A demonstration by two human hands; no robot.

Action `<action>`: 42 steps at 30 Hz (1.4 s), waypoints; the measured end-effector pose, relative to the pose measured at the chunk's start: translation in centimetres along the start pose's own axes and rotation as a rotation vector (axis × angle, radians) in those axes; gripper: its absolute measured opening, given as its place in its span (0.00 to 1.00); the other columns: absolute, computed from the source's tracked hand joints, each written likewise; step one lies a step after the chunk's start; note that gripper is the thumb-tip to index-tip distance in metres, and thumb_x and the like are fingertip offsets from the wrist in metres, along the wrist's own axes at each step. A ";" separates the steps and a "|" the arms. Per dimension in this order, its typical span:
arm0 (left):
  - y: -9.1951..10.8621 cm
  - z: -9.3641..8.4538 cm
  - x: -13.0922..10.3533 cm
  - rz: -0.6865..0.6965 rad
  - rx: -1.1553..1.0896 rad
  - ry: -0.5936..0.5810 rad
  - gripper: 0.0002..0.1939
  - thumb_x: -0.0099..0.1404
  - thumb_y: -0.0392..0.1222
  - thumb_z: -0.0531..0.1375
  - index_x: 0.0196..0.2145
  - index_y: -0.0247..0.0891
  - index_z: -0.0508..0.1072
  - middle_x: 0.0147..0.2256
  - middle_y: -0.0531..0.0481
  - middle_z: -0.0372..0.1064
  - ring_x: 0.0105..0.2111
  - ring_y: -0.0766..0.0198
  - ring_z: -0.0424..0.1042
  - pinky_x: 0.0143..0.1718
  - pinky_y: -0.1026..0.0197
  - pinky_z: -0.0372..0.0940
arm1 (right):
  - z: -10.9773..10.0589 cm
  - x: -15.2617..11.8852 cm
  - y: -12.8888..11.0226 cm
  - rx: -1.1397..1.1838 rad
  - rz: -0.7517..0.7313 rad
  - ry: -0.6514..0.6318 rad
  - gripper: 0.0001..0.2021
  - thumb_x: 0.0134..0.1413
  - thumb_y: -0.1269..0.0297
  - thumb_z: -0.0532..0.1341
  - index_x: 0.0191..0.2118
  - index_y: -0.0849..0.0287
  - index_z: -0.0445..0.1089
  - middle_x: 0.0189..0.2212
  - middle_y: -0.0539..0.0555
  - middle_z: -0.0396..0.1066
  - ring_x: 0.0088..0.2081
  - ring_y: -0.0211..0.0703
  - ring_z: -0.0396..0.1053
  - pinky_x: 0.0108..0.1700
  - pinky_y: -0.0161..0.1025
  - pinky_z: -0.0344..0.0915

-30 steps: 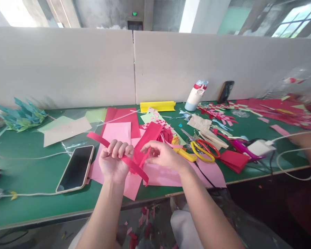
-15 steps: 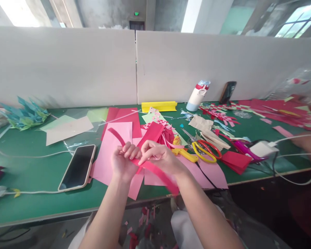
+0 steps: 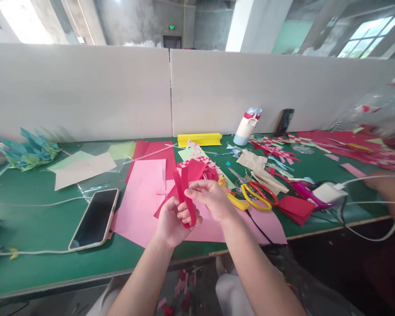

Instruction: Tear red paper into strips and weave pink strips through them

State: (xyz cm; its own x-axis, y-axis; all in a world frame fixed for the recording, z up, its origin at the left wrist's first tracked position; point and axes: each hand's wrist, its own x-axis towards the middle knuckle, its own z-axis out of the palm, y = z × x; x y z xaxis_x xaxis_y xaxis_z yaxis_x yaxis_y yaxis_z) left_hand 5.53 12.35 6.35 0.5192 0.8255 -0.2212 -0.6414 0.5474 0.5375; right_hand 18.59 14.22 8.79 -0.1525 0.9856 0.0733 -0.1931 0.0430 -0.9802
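Note:
A narrow red paper strip (image 3: 192,210) is bent into a loop, its two ends pointing up and away from me. My left hand (image 3: 175,219) is closed around the lower part of the strip. The fingers of my right hand (image 3: 209,197) pinch the strip from the right side, near its middle. Beneath both hands lie pink paper sheets (image 3: 141,193) and red paper. Just beyond them is a bunch of red and pink woven strips (image 3: 210,169).
A phone (image 3: 95,219) lies to the left. Yellow-handled scissors (image 3: 256,196), a yellow glue gun (image 3: 238,202) and folded red paper (image 3: 296,209) are on the right. A white bottle (image 3: 246,127) stands at the back. Another person's arm (image 3: 388,188) shows at the far right.
The strip, earlier stretched out diagonally towards the lower right, is now folded back on itself with both ends up. My left hand has shifted right and turned; the view has tilted slightly.

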 end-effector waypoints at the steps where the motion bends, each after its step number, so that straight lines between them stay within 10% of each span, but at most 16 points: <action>1: 0.0 0.0 0.1 0.020 0.032 0.024 0.14 0.54 0.39 0.52 0.15 0.40 0.54 0.14 0.59 0.40 0.15 0.72 0.47 0.22 0.63 0.54 | 0.1 -0.1 -0.2 -0.008 0.049 -0.021 0.11 0.37 0.57 0.71 0.25 0.59 0.73 0.23 0.50 0.72 0.28 0.38 0.68 0.33 0.37 0.63; 8: 0.4 0.1 1.0 0.346 0.280 0.271 0.12 0.60 0.43 0.53 0.26 0.37 0.72 0.25 0.50 0.69 0.27 0.64 0.67 0.32 0.61 0.61 | 0.1 -0.2 0.0 -0.196 0.034 0.065 0.13 0.37 0.56 0.70 0.24 0.60 0.72 0.20 0.48 0.68 0.24 0.36 0.64 0.30 0.36 0.61; 15: 2.3 0.2 -0.2 0.635 0.650 0.426 0.12 0.56 0.51 0.62 0.28 0.38 0.75 0.29 0.51 0.71 0.32 0.64 0.68 0.35 0.63 0.62 | -0.1 -0.2 0.4 -0.466 0.044 0.063 0.13 0.41 0.53 0.67 0.25 0.59 0.72 0.23 0.50 0.69 0.27 0.38 0.64 0.33 0.37 0.61; 27: 2.8 1.2 -1.2 0.509 0.896 0.441 0.10 0.51 0.46 0.67 0.25 0.36 0.76 0.24 0.50 0.72 0.26 0.66 0.68 0.28 0.65 0.62 | -0.3 0.2 0.0 -0.217 -0.109 0.000 0.15 0.49 0.54 0.65 0.39 0.58 0.74 0.35 0.54 0.74 0.37 0.40 0.70 0.41 0.39 0.65; 42: 2.5 0.7 -0.8 0.449 0.922 0.439 0.09 0.48 0.44 0.68 0.26 0.37 0.78 0.24 0.50 0.72 0.25 0.67 0.67 0.25 0.66 0.60 | -0.4 0.0 -0.4 -0.217 -0.124 0.015 0.11 0.47 0.57 0.66 0.31 0.60 0.75 0.29 0.53 0.75 0.33 0.40 0.71 0.37 0.37 0.67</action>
State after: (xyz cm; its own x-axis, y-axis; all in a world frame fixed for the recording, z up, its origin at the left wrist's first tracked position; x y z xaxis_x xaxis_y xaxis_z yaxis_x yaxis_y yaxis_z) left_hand 3.91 12.96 8.43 -0.0160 0.9995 -0.0258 0.0390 0.0264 0.9989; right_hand 19.05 14.26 9.07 -0.1256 0.9728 0.1945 0.0032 0.1965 -0.9805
